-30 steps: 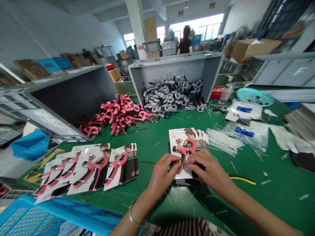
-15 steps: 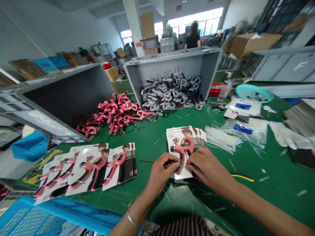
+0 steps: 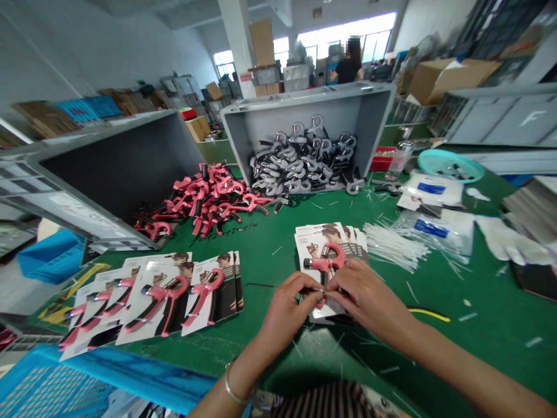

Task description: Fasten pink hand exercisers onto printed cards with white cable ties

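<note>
My left hand (image 3: 289,307) and my right hand (image 3: 365,296) meet at the handle of a pink and black hand grip strengthener (image 3: 324,264). It lies on a small stack of printed backing cards (image 3: 331,239). A thin white strip, probably a cable tie, shows between my fingertips. Left of my hands, several carded pink grip strengtheners (image 3: 174,293) lie overlapping in a row. Beyond them, loose pink strengtheners form a heap (image 3: 200,200). A bundle of white cable ties (image 3: 394,247) lies right of the cards.
Grey strengtheners fill a tilted grey bin (image 3: 300,159) at the back of the green bench mat (image 3: 278,342). Another grey bin (image 3: 117,168) stands left. A blue plastic basket (image 3: 87,383) sits at the near left. Plastic bags (image 3: 430,226) and white gloves (image 3: 509,247) lie right. A co-worker (image 3: 348,69) stands far off.
My hands have drawn closer, with their fingertips now meeting over the strengthener's handle. The view has shifted slightly, and the distant co-worker has moved right.
</note>
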Motion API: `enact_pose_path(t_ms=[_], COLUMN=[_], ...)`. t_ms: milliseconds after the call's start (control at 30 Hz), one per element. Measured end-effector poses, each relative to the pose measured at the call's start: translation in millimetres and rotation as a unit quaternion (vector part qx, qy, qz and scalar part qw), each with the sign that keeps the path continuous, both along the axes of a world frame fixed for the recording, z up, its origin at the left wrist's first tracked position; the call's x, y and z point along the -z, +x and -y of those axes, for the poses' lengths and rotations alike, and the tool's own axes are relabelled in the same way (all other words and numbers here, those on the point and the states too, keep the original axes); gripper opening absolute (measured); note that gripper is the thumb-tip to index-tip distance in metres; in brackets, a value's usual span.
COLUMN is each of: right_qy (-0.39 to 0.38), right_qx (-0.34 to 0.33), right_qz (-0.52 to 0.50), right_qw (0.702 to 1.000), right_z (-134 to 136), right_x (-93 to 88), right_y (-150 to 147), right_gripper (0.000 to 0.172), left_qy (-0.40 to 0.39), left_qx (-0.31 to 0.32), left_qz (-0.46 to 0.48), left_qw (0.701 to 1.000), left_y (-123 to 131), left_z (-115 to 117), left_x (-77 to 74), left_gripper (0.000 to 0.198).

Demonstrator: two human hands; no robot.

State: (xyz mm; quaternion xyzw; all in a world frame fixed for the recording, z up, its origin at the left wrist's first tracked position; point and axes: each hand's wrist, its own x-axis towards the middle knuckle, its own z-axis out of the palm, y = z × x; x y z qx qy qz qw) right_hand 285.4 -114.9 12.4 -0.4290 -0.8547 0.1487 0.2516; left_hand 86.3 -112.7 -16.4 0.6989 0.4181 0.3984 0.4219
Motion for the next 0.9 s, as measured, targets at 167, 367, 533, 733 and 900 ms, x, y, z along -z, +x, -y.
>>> enact_pose_path(t_ms=[167,367,533,733,900], right_qy=[-0.013,-0.011,-0.038,-0.102,-0.129], right_qx=[0.005,-0.01,0.002,-0.021,-0.044], right_qz=[-0.033,-0.018,-0.072,-0.173,-0.267], right_qw=[0.999,1.0,0.997,0.979,0.954], right_z=[-1.3,-0.6,0.6,-3.1,-1.9], right_x=[0.1,-0.4,3.8,9.6,20.6], right_y=[-2.3,-4.6,0.2,-4.7,4.7], right_gripper=[0.008,0.006,0.004,0.005,0.012], left_qy=[0.042,0.163,0.135,0.137,0.147], left_qx=[0.034,0.041,0.024,-0.048,-0.102], left_qz=[-0.086,-0.242,-0.138,-0.181,-0.168], left_qw=[0.995,0.956,0.981,0.973,0.969], left_y=[-7.4,-6.6,-7.0,2.2,-5.0], left_z=[-1.8,2.5,10.4,16.7,16.4], left_x=[-11.6,-35.9,-34.3,13.0,36.0], left_gripper=[0.017,0.019,0.016,0.035,0.021])
